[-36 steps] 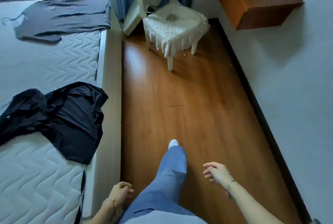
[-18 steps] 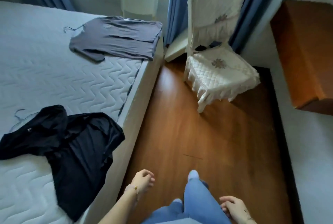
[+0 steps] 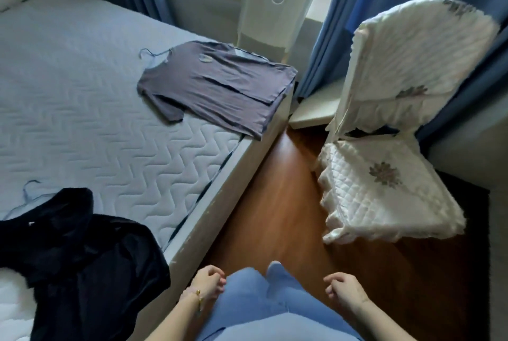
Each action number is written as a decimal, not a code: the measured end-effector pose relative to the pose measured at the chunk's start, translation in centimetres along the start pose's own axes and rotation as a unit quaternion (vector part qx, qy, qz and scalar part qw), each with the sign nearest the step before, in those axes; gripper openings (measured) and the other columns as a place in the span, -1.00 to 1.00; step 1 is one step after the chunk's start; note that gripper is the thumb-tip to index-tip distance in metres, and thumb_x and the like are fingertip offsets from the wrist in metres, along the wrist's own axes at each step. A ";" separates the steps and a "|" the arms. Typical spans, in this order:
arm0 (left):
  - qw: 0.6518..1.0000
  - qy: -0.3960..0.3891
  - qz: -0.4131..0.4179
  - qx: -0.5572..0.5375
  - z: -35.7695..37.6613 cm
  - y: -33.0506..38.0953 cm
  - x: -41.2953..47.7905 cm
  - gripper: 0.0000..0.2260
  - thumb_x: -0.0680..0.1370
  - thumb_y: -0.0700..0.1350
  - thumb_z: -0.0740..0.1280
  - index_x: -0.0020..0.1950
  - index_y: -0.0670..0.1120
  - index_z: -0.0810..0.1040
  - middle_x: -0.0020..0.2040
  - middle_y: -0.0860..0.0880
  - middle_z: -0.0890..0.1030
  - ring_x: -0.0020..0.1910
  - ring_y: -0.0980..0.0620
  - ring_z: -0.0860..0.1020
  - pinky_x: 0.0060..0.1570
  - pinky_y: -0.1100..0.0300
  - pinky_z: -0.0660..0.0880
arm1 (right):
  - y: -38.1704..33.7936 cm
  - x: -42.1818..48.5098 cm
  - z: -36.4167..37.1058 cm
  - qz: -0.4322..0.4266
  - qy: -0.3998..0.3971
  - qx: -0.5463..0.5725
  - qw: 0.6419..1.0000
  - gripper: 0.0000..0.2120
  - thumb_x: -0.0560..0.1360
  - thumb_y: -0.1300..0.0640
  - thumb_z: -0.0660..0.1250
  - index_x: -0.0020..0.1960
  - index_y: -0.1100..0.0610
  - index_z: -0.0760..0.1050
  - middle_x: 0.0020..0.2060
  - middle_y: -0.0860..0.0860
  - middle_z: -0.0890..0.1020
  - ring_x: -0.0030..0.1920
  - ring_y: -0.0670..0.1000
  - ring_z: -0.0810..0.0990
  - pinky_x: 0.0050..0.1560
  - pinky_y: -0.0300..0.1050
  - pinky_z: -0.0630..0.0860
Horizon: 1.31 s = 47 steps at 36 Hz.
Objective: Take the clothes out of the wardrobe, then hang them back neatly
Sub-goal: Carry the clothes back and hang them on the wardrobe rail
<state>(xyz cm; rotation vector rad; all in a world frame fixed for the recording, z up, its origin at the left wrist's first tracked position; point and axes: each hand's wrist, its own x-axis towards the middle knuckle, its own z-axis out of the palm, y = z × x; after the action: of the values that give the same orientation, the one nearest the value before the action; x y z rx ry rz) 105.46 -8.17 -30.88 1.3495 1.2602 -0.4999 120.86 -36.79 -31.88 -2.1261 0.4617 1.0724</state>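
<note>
Hanging loosely curled, holding nothing: left hand (image 3: 207, 288) and right hand (image 3: 347, 290), near, either side of blue jeans (image 3: 261, 305). Lying on the mattress (image 3: 82, 99) at left: black garment (image 3: 82, 266), near; grey T-shirt (image 3: 220, 85), far, at the right edge. At right, covered chair (image 3: 384, 181).

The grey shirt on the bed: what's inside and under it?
A hanger hook pokes from the neck of the grey shirt; the rest of the hanger is covered by cloth. Beneath lies the quilted mattress, with the hem reaching its edge.
</note>
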 end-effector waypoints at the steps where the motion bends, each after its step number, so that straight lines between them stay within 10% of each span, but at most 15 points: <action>1: 1.000 0.009 -0.001 -0.009 -0.3 0.7 0.5 -0.76 0.53 -0.38 0.04 -0.15 -0.19 0.46 -0.33 -0.10 0.52 -0.53 0.07 0.42 -0.51 0.31 0.27 | -2.3 0.9 -0.3 -0.016 -0.017 -0.016 1.000 -0.72 0.45 0.45 0.08 -0.21 0.25 0.53 -0.53 0.07 0.53 -0.56 -0.05 0.42 -0.60 -0.35 0.31; 8: 0.993 0.075 -0.083 -0.033 -1.6 4.4 4.8 -0.77 0.56 -0.36 0.11 -0.21 -0.24 0.51 -0.39 -0.13 0.53 -0.49 0.00 0.42 -0.59 0.32 0.32 | -16.6 7.0 -0.4 -0.089 -0.106 -0.073 0.988 -0.69 0.45 0.41 0.07 -0.19 0.13 0.53 -0.44 0.03 0.59 -0.48 -0.08 0.50 -0.49 -0.35 0.37; 13: 0.989 0.070 -0.127 0.013 -2.9 8.7 10.5 -0.71 0.52 -0.23 0.27 -0.38 -0.03 0.57 -0.13 -0.07 0.59 0.03 -0.08 0.53 0.17 0.17 0.41 | -25.1 11.4 0.0 -0.105 -0.138 -0.086 0.981 -0.68 0.47 0.40 0.06 -0.18 0.10 0.51 -0.41 0.02 0.58 -0.47 -0.11 0.51 -0.53 -0.36 0.36; 27: 0.980 0.075 -0.064 -0.171 -7.9 36.8 20.8 -0.76 0.57 -0.32 0.10 -0.26 -0.15 0.41 -0.48 -0.03 0.46 -0.63 0.12 0.35 -0.63 0.40 0.22 | -43.0 25.0 -5.0 -0.057 -0.063 -0.116 0.990 -0.70 0.43 0.48 0.06 -0.20 0.26 0.53 -0.54 0.07 0.55 -0.49 0.02 0.46 -0.56 -0.30 0.34; 37: 0.957 0.084 -0.029 -0.278 -9.2 49.8 26.3 -0.82 0.55 -0.30 0.13 -0.13 -0.12 0.48 -0.25 -0.09 0.57 -0.36 0.02 0.47 -0.37 0.24 0.34 | -57.6 32.8 -3.7 -0.046 -0.120 -0.226 0.965 -0.76 0.40 0.48 0.14 -0.23 0.27 0.55 -0.55 0.10 0.53 -0.62 -0.04 0.41 -0.56 -0.33 0.30; 47: 0.923 0.167 -0.148 -0.314 -9.7 49.4 30.2 -0.84 0.55 -0.33 0.16 -0.13 -0.19 0.51 -0.31 -0.11 0.58 -0.44 0.01 0.46 -0.52 0.30 0.36 | -77.0 40.7 5.1 -0.145 -0.232 -0.354 0.894 -0.72 0.44 0.39 0.13 -0.23 0.13 0.54 -0.46 0.03 0.57 -0.50 -0.05 0.48 -0.51 -0.29 0.33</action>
<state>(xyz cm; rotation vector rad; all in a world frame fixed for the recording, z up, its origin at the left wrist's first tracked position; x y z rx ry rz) 154.55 23.92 -33.25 0.7150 1.7342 -0.0389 187.08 20.00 -33.78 -2.2971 -0.5475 1.6717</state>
